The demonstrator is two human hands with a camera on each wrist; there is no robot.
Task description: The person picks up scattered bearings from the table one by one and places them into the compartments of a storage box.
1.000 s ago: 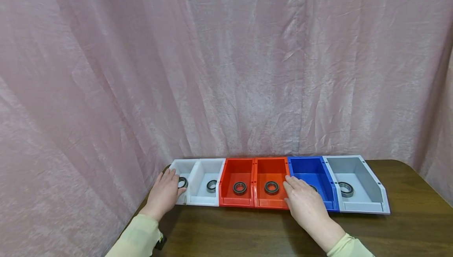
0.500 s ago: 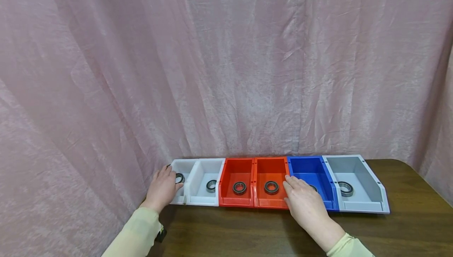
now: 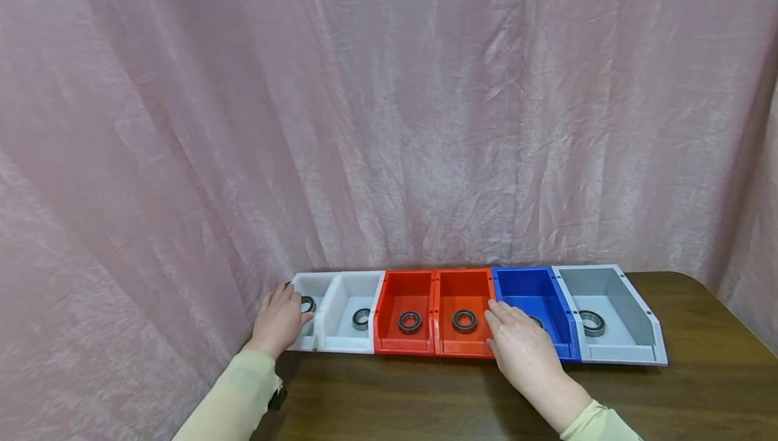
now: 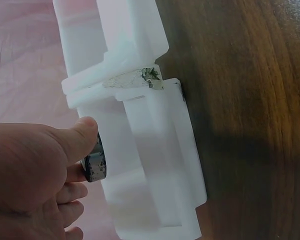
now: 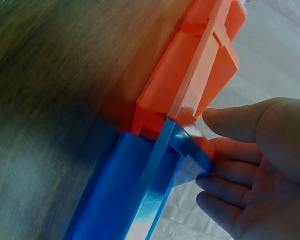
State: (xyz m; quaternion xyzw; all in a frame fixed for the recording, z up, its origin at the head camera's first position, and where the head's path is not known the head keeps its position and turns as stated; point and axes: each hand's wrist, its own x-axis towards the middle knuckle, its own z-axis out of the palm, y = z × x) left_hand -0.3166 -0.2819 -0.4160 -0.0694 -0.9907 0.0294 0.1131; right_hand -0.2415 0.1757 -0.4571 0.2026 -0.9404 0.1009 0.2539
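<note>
My left hand (image 3: pixel 276 319) is at the leftmost white bin (image 3: pixel 306 343), pinching a ball bearing (image 4: pixel 95 162) between thumb and fingers; the other fingers curl loosely. In the head view the hand hides part of this bearing. My right hand (image 3: pixel 525 346) lies over the wall between the orange bin (image 3: pixel 464 286) and the blue bin (image 3: pixel 529 286), fingers extended and holding nothing. It partly covers the bearing (image 3: pixel 536 321) in the blue bin. Other bearings lie flat in the second white bin (image 3: pixel 358 289), the red bin (image 3: pixel 410 286) and the orange bin.
At the right end of the row stands a grey bin (image 3: pixel 626 333) with a bearing (image 3: pixel 591 323) at its left wall. The bins line the back of a brown wooden table (image 3: pixel 389 394). Pink curtains (image 3: pixel 413 123) hang behind and to the sides.
My left hand has moved slightly left and away with the bearing at its fingers, mostly in the first half second. The right hand has stayed at the divider.
</note>
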